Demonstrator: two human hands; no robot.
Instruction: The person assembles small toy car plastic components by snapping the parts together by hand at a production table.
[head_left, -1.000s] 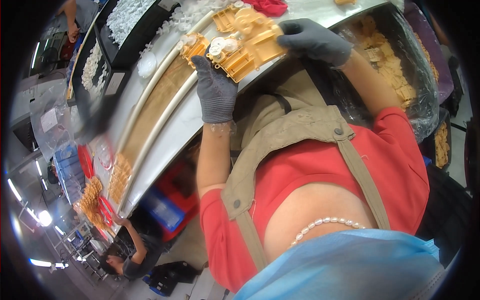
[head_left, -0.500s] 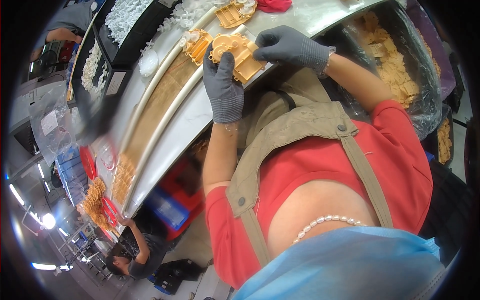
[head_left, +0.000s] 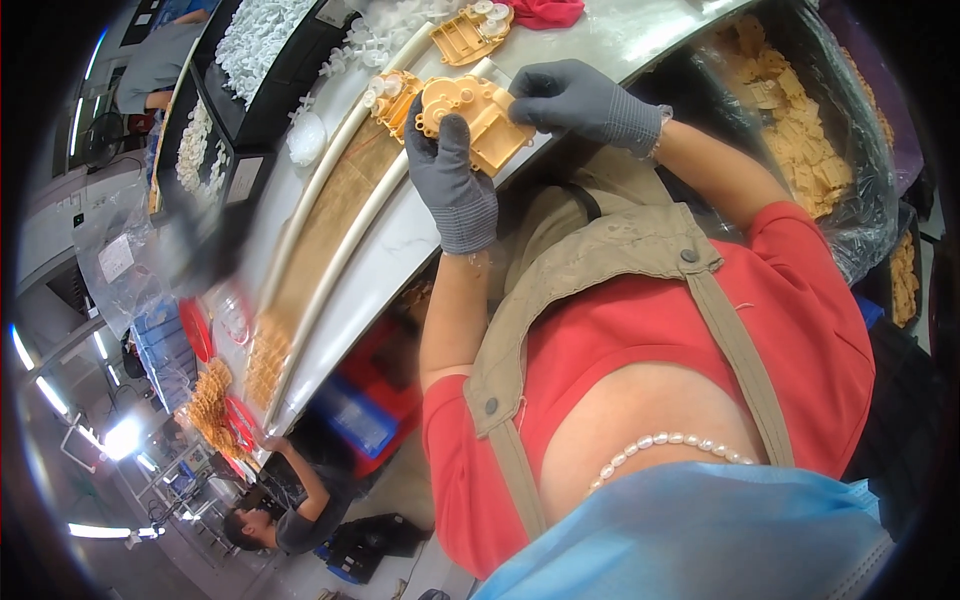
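Head view looks down on a person in a red shirt and khaki apron working at a curved, pale counter (head_left: 400, 240). Both hands wear grey gloves. The left hand (head_left: 452, 172) is closed around the near left side of an orange plastic housing (head_left: 478, 120), thumb and fingers wrapped on its edge. The right hand (head_left: 580, 98) pinches the far right corner of the same housing, fingers curled down over it. The housing is held just above the counter's near edge, flat side up, with round recesses showing in its face.

Just left of it a second orange housing (head_left: 392, 98) with white gears lies on the counter. Farther off, another orange part (head_left: 470, 28) sits beside a red cloth (head_left: 545, 10). A brown conveyor belt (head_left: 320, 230) between white rails runs away to the left. Black trays of white plastic parts (head_left: 255, 45) stand on the far side. On the right, a clear bag of orange parts (head_left: 800, 130) hangs beside the person. Another person (head_left: 275, 520) reaches toward the belt's left end.
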